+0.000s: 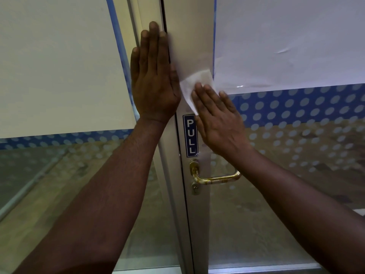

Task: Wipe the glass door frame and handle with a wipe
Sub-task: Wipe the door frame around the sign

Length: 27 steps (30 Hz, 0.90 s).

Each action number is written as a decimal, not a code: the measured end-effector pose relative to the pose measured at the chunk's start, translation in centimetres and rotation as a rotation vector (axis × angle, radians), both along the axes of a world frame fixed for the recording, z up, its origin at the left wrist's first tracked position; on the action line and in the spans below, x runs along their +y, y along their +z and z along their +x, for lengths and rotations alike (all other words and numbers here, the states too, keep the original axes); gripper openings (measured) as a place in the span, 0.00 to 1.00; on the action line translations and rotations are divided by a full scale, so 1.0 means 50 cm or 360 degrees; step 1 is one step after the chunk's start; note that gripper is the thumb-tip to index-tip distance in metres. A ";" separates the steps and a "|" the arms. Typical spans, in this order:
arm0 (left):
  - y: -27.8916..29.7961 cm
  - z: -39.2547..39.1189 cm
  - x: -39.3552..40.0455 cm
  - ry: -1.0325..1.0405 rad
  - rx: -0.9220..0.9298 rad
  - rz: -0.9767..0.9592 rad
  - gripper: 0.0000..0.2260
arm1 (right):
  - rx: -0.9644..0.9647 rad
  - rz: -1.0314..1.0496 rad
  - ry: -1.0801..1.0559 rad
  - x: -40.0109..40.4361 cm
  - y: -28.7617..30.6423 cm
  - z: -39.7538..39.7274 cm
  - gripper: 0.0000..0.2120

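Observation:
My right hand (217, 119) presses a white wipe (194, 84) flat against the pale door frame (191, 36), just above a blue PULL sign (190, 135). The wipe sticks out above and left of the fingers. My left hand (154, 76) lies flat with fingers together on the neighbouring frame post, beside the dark door gap, holding nothing. A brass lever handle (215, 177) juts right from the frame below the sign, with a keyhole cylinder (195, 187) under it. Neither hand touches the handle.
Frosted white film covers the upper glass on both sides, the right sheet (286, 40) slightly wrinkled. Below it runs a blue band with pale dots (296, 107). Through the lower glass a wooden floor (256, 224) shows.

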<state>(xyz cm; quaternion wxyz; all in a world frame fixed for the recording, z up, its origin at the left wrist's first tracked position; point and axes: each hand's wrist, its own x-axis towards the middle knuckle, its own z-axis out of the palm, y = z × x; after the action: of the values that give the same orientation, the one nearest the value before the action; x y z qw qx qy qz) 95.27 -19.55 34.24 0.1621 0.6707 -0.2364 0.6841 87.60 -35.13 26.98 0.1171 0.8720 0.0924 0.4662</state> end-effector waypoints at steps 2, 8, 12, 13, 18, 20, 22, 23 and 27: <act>0.000 0.001 0.001 0.0002 0.0005 -0.0008 0.22 | -0.0007 0.0022 -0.0037 0.010 0.010 0.008 0.30; 0.004 -0.005 0.000 0.0044 0.0043 0.0013 0.24 | 0.0265 -0.0264 -0.0075 -0.022 -0.050 -0.016 0.36; 0.002 -0.010 0.002 0.0100 0.0091 -0.0003 0.25 | 0.0076 -0.0048 -0.0088 -0.010 -0.013 0.000 0.37; 0.001 -0.011 0.002 0.0102 0.0097 -0.0006 0.25 | 0.0070 -0.0020 -0.0070 0.000 -0.006 0.004 0.36; 0.001 -0.013 0.002 0.0108 0.0108 -0.0007 0.24 | 0.0309 -0.0273 -0.0005 -0.004 -0.050 -0.016 0.35; 0.001 -0.015 0.001 0.0121 0.0107 -0.0010 0.24 | 0.0286 -0.0282 -0.0034 -0.018 -0.042 -0.020 0.34; -0.001 -0.016 0.000 0.0100 0.0112 0.0001 0.24 | 0.0177 -0.0131 -0.0078 -0.010 -0.017 -0.015 0.34; -0.001 -0.015 -0.001 0.0090 0.0115 0.0008 0.23 | 0.0133 -0.0054 -0.0085 0.000 -0.004 -0.012 0.34; -0.001 -0.010 0.003 0.0057 0.0112 -0.0009 0.23 | 0.0246 -0.0153 -0.0031 0.024 -0.016 -0.014 0.34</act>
<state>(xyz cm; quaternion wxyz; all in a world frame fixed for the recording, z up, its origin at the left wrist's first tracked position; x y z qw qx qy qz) 94.80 -19.41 34.21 0.1601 0.6980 -0.2165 0.6635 86.91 -33.94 26.16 0.1558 0.8996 0.1150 0.3913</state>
